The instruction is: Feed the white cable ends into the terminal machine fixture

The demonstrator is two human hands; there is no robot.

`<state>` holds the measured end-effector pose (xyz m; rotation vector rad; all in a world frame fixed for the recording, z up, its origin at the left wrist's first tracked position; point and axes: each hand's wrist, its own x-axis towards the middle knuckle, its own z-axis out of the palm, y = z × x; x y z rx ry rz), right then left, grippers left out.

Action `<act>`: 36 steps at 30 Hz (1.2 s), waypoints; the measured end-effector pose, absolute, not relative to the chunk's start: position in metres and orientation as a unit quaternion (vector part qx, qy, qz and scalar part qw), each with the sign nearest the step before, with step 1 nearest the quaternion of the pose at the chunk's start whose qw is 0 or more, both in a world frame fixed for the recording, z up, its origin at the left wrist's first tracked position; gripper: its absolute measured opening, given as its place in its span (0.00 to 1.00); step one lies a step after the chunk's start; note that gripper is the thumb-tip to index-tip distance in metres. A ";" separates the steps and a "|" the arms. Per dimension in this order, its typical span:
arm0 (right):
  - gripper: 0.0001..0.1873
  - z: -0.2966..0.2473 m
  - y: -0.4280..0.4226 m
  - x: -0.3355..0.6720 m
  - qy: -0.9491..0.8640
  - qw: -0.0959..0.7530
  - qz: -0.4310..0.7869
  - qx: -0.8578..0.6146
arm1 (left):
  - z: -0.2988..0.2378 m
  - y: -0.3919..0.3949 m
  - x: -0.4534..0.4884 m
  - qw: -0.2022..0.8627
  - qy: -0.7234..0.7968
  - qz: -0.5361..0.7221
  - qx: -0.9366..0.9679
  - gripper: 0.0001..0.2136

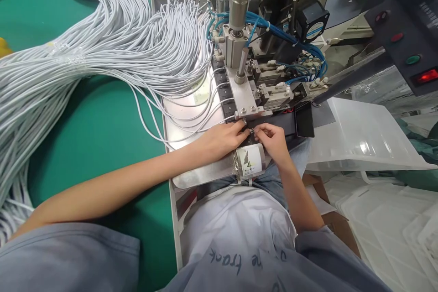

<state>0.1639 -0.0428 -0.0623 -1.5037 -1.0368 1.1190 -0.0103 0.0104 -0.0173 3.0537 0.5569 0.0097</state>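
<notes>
My left hand (226, 138) lies palm down at the near end of the black fixture strip (228, 96), its thumb and fingers closed near a white cable end that they mostly hide. Facing it, my right hand (273, 140) pinches a small metal terminal (252, 131) between thumb and forefinger. The fingertips of both hands almost meet at this piece. Just beyond them stands the metal press block (242, 96) of a pneumatic machine. Several white cables (205, 116) run from the left into the strip's slots.
A thick bundle of white cables (112, 54) spreads over the green mat (102, 123) and metal plate (201, 171). Blue air hoses (270, 27) cross the machine. At right are a control box (407, 41) with buttons and a white plastic tray (369, 132). A labelled guard (251, 160) sits before my lap.
</notes>
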 end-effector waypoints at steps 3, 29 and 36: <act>0.08 -0.062 -0.042 0.165 -0.420 0.470 0.470 -0.619 | -0.017 0.011 -0.009 0.010 0.175 -0.011 0.985 0.12; 0.15 -0.081 -0.039 0.170 -0.497 0.441 0.466 -0.584 | -0.007 -0.003 -0.020 -0.043 0.220 0.001 0.975 0.07; 0.14 -0.075 -0.041 0.169 -0.431 0.469 0.479 -0.604 | -0.012 -0.004 -0.018 -0.062 0.221 -0.005 0.973 0.08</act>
